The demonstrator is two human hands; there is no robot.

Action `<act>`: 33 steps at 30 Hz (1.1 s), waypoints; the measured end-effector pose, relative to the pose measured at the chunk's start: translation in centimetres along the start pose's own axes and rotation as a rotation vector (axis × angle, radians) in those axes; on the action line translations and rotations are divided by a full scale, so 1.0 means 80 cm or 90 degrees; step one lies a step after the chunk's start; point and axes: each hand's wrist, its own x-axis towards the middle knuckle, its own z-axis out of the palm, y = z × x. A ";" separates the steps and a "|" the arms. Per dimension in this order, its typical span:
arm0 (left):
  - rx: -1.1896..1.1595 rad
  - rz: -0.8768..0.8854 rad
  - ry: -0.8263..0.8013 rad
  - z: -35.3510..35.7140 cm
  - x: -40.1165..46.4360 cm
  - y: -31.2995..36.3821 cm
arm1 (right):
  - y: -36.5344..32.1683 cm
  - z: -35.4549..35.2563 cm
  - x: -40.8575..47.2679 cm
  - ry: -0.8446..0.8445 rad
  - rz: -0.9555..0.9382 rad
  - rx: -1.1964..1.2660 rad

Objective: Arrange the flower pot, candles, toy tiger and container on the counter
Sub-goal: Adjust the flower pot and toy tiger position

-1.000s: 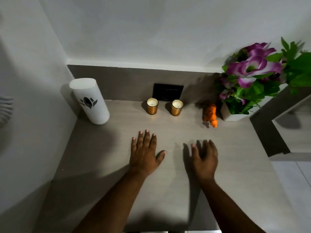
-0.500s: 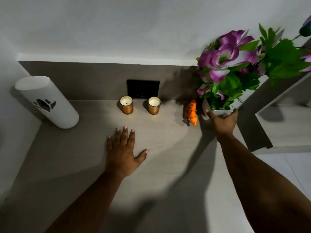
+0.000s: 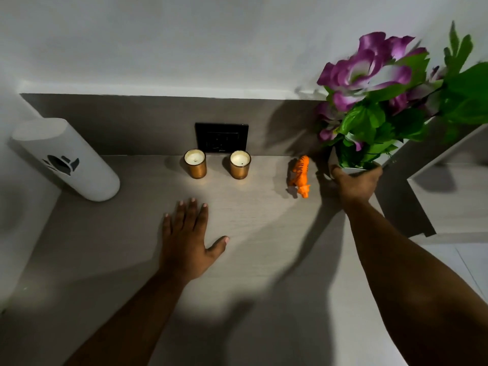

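At the surface's (image 3: 250, 260) back right corner, my right hand (image 3: 355, 182) wraps the white flower pot (image 3: 351, 169) from the front — fingers curled around its wall, purple blooms and green leaves rising above. Just left of the pot stands the orange toy tiger (image 3: 300, 175), apart from the hand. Along the back edge, near its middle, two gold candles (image 3: 195, 163) sit side by side below a black wall plate (image 3: 221, 137). At the back left corner stands the white container (image 3: 66, 159). My left hand (image 3: 186, 241) lies flat mid-surface — fingers spread, holding nothing.
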 end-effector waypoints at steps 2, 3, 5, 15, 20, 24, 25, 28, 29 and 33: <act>-0.001 0.001 0.002 -0.001 0.000 0.000 | -0.001 -0.003 -0.001 -0.023 0.009 -0.012; -0.002 0.001 0.003 -0.001 0.000 0.000 | -0.002 -0.005 -0.003 -0.037 0.016 -0.021; -0.004 0.002 0.004 -0.002 -0.001 0.000 | -0.009 -0.010 -0.012 -0.056 0.031 -0.045; -0.014 0.003 -0.004 -0.005 -0.002 0.000 | -0.043 0.033 -0.159 -0.125 -0.082 -0.179; -0.008 -0.002 0.002 -0.002 -0.001 0.000 | -0.053 0.045 -0.142 -0.137 -0.123 -0.306; -0.016 -0.010 0.002 0.005 0.001 -0.003 | -0.054 0.039 -0.125 -0.144 -0.103 -0.317; -0.020 -0.012 -0.004 0.005 0.002 -0.004 | -0.056 0.038 -0.124 -0.151 -0.092 -0.320; -0.033 -0.010 -0.017 0.001 0.002 -0.004 | -0.063 0.039 -0.138 -0.126 -0.143 -0.318; -0.057 -0.013 -0.007 -0.003 0.004 -0.005 | -0.068 0.043 -0.151 -0.112 -0.196 -0.297; -0.287 -0.147 0.044 -0.026 0.046 -0.011 | -0.083 0.085 -0.199 -0.183 -0.251 -0.204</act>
